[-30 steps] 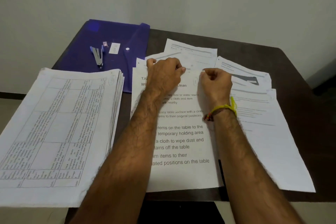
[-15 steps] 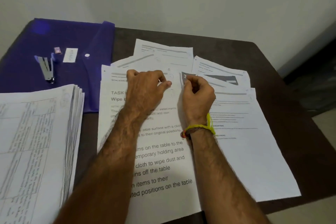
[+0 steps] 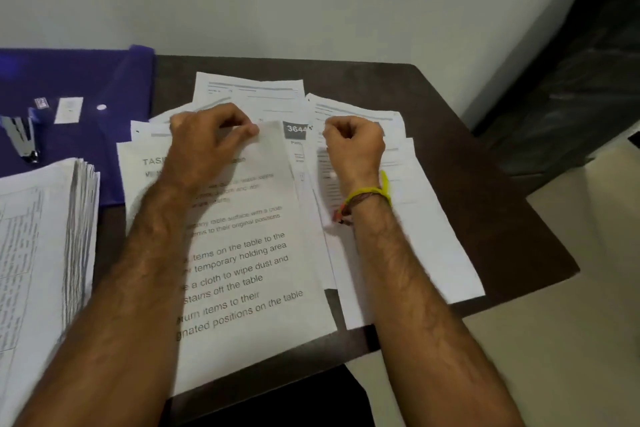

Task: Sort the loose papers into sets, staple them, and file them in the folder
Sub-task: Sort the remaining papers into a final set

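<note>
The loose papers [image 3: 349, 107] lay fanned across the middle of the desk [image 3: 433, 87], toward its far edge, with both hands on them. The left hand [image 3: 207, 139] pressed down on the top edge of the big task sheet [image 3: 249, 260], its fingers curled over that edge and the thumb lying out to the right along it. The right hand [image 3: 353, 146] sat just beside it to the right, fingers curled in tight at the top of a narrower sheet [image 3: 322, 184]; it seemed to be pinching that sheet's upper edge, though the blur hid the fingertips.

Between the two hands a page with a dark header block [image 3: 295, 130] showed through. The sheets all ran lengthwise from the far edge toward the near edge, so the pinched sheet's long axis pointed back along the right forearm. I judged that any pull to free it would go rightward, away from the left hand that pinned the rest.

The folder [image 3: 76, 80] lay at the far left corner, well apart from the right hand and nearer the left. The stapler [image 3: 20, 140] rested on it. A thick stack [image 3: 45, 236] hung over the desk's left edge, beside the left forearm. Sorting looked to be in hand; stapling and filing not yet.
</note>
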